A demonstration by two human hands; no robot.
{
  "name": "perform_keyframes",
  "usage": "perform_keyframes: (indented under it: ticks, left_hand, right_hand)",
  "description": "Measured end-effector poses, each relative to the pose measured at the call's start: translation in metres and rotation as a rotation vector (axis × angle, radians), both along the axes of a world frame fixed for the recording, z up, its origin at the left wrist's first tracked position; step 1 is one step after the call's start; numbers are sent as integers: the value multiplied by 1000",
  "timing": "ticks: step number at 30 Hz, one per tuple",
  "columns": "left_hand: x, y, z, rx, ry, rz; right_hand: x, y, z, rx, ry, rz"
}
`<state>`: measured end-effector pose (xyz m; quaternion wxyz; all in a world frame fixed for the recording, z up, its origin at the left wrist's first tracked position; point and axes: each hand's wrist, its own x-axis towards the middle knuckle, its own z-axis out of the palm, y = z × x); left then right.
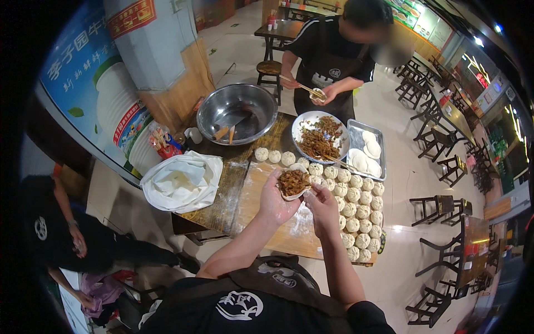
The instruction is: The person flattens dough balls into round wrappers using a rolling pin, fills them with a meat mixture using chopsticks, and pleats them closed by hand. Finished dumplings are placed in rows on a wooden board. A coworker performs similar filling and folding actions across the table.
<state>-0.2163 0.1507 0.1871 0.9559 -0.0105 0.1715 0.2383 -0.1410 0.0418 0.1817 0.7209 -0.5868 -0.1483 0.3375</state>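
Note:
On the palm of my left hand [276, 204] lies a round dough wrapper heaped with brown minced filling [293, 182]. My right hand [323, 206] pinches the wrapper's right edge between thumb and fingers. Beyond my hands stands a white bowl [297, 132] of the same filling, with chopsticks [340, 162] resting across its rim. Pleated buns [353, 208] stand in rows on the floured wooden board [273, 237], to the right of and behind my hands. A metal tray [379, 137] right of the bowl holds several flat dough wrappers [363, 160].
A large steel basin [260, 135] with wooden-handled tools stands at the back left. Nearer lies a white cloth-lined container [204, 196]. Across the table a co-worker [333, 54] holds a filled wrapper and chopsticks. Another person [71, 234] is at the left. Stools and tables stand at the right.

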Motion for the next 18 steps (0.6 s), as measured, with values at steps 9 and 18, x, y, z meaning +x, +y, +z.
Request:
perform_keyframes:
  ticks: [9, 18]
  left_hand:
    - [14, -16, -24, 74, 79, -151]
    - [21, -24, -36, 224, 209, -275]
  right_hand:
    - [24, -28, -14, -238, -755, -109]
    - [50, -43, -23, -31, 105, 86]
